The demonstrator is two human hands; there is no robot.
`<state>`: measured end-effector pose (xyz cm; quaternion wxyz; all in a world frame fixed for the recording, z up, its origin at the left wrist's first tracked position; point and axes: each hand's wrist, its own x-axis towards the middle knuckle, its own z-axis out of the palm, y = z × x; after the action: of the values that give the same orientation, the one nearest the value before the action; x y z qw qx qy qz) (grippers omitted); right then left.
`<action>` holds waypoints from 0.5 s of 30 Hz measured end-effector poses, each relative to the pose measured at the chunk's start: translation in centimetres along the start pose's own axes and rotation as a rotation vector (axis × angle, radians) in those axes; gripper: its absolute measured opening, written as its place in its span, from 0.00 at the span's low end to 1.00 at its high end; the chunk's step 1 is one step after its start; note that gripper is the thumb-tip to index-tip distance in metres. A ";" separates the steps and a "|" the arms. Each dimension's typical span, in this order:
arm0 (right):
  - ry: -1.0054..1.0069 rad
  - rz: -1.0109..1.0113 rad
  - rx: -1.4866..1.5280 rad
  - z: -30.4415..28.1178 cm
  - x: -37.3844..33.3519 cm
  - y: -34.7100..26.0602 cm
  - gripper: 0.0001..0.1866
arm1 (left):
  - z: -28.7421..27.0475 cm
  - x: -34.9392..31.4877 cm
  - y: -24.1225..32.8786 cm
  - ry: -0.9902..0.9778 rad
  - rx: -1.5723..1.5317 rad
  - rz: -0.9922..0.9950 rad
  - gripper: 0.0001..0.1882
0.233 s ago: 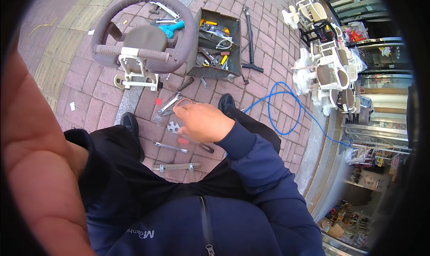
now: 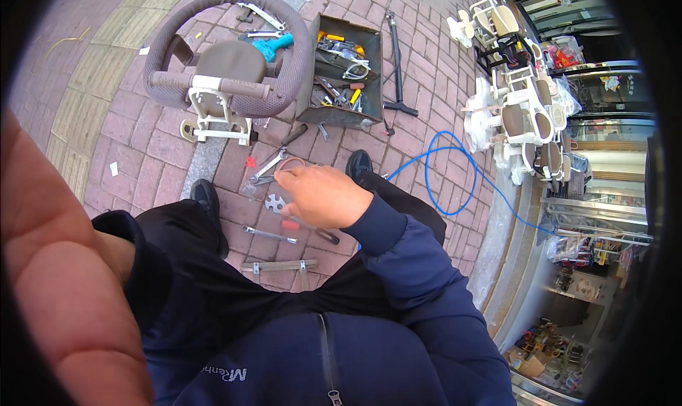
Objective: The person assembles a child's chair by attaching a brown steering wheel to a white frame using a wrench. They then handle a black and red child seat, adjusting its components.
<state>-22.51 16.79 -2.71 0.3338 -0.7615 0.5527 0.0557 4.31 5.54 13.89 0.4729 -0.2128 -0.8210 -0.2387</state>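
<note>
My left hand [image 2: 67,278] is raised very close at the left edge, palm showing. Its fingers run out of sight. Over the paving between my feet, my right hand [image 2: 323,196] has its fingers curled together; whatever they hold, if anything, is hidden. A thin reddish loop [image 2: 290,162] shows at its fingertips, and I cannot tell whether it is gripped. Below the hand lies a flat silver multi-hole spanner [image 2: 274,203], beside a red piece [image 2: 290,225]. A silver wrench [image 2: 270,234] lies nearer me, and another wrench [image 2: 268,166] lies beyond the fingertips.
A child seat with a padded grey ring [image 2: 295,72] stands ahead left. Beside it are an open metal toolbox [image 2: 341,116] and a black hand pump [image 2: 396,58]. A blue hose [image 2: 428,175] coils at right. White-framed seats [image 2: 522,118] line the shopfront. Teal tool [image 2: 266,49] behind.
My left hand has dropped slightly at the left edge. My right hand stays in nearly the same spot, fingers still curled.
</note>
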 end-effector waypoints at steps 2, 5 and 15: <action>-0.002 0.002 0.002 0.0 0.0 0.0 0.29 | 0.0 -0.1 0.1 0.000 -0.001 -0.004 0.21; -0.004 -0.002 -0.002 0.1 0.1 0.0 0.29 | 0.0 -0.3 0.2 -0.005 0.003 -0.002 0.21; -0.003 0.002 -0.015 0.1 -0.1 -0.1 0.28 | -0.2 -0.3 0.6 0.000 0.024 0.000 0.19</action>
<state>-22.48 16.94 -2.68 0.3291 -0.7632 0.5527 0.0614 4.92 5.90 13.80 0.4753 -0.2069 -0.8239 -0.2289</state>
